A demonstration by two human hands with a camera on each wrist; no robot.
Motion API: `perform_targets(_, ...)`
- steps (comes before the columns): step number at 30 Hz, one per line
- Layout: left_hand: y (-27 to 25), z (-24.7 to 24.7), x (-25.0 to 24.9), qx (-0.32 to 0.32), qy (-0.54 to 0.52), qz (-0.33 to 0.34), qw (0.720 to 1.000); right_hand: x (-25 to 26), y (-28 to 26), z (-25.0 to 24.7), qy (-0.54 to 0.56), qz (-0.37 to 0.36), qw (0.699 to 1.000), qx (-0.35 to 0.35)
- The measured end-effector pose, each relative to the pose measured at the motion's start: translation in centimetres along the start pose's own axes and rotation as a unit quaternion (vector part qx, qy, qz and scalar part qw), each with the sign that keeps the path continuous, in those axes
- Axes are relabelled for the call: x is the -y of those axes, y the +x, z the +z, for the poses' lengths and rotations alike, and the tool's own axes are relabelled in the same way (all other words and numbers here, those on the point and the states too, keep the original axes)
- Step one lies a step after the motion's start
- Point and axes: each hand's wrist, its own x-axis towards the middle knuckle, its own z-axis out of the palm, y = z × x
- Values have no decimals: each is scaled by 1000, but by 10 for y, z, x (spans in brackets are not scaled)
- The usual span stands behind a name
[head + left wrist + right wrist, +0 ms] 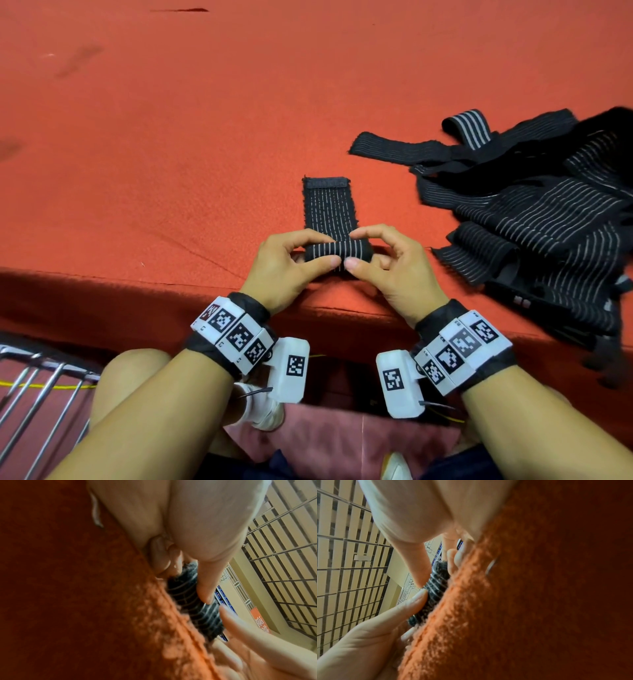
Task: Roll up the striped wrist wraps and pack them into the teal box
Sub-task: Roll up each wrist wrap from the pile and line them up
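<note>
On the table (171, 137), red felt-like covering, near edge running under both wrists. Right side: loose pile of wraps (534, 192), black with pale stripes, tangled, some strips trailing toward centre and over the table edge.

Centre, close to the near edge: wrist wrap (329, 209) being worked, part rolled. Flat tail lies on the felt pointing away from the person, dark patch at its far end; the rolled part (337, 253) sits crosswise at the near end.

Left hand (291, 263): grip closed on the roll's left half, thumb on the near side, curled fingers over the top.

Right hand (394, 270): same grip mirrored on the right half, thumb near side, index finger arched over the top (remaining fingers tucked beside the roll's end). Thumb tips almost meet at mid-roll.

Wrist views confirm: left thumb (205, 588) and right thumb (419, 572) pressing the striped roll against the felt.

Teal box: not in view.
</note>
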Motion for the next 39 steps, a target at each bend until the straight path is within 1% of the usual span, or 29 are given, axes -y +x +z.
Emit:
perform_targets(3, 0, 1, -1, -3, -7, -7, 1000, 2, 1, 2, 12, 0, 1000, 5)
perform_targets(6, 1, 2, 2, -1, 12, -6, 1000, 4, 1, 3, 1, -8, 1000, -16)
perform_targets(9, -1, 0, 3, 21, 21, 11, 1000, 4, 2, 3, -7, 1, 999, -37)
perform_targets(11, 0, 0, 2, 32, 13, 6, 999, 3, 4, 4, -16, 4, 999, -48)
perform_targets(13, 0, 0, 1, 22, 0, -6, 1000, 4, 4, 5, -27, 0, 998, -52)
perform_targets(16, 0, 0, -1, -7, 1, -11, 1000, 6, 1, 5, -6, 1, 1000, -29)
perform_targets(18, 1, 0, -1, -13, 7, -12, 1000, 5, -1, 4, 17, 6, 1000, 1)
perform_targets(20, 2, 0, -1, -13, 20, -18, 1000, 4, -1, 2, 10, 9, 1000, 13)
perform_targets(24, 2, 1, -1, 5, 38, -21, 999, 4, 1, 2, -6, 3, 1000, -13)
perform_targets(28, 2, 0, 3, 26, 61, 35, 997, 4, 5, 5, -24, 0, 999, -49)
perform_targets(30, 3, 0, 5, 25, 24, 14, 999, 2, 6, 5, -42, -1, 998, -57)
perform_targets(32, 4, 1, 5, 15, -17, -14, 1000, 4, 5, 6, -44, -4, 998, -52)
perform_targets(33, 4, 1, 4, 9, -20, -20, 1000, 5, 4, 6, -37, -6, 998, -43)
perform_targets(36, 5, 1, 4, 3, 13, -19, 1000, 4, 0, 2, -7, 2, 1000, -9)
perform_targets(39, 6, 0, 5, 1, 50, -22, 998, 1, 1, 1, -24, 11, 1000, 11)
